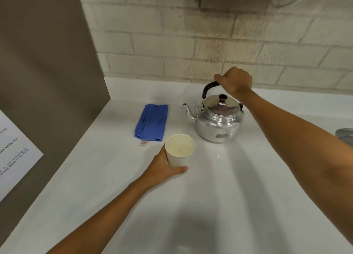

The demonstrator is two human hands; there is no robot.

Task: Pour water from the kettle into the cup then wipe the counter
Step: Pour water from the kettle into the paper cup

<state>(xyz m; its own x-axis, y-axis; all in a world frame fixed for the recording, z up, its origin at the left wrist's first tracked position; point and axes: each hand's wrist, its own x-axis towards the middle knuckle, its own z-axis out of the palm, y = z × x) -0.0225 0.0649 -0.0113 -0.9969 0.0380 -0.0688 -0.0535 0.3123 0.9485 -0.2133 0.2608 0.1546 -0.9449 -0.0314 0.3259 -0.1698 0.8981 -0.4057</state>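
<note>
Both hands gripping, wide white counter bare in front.
One kettle, its handle fisted by the right hand; one cup wrapped by the left hand; one blue cloth near the wall.

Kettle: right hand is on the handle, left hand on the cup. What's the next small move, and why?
Probably lift the kettle and bring its spout over the cup. The right hand already grips the handle, the left hand steadies the cup, and the spout already points left, toward the cup's side.
</note>
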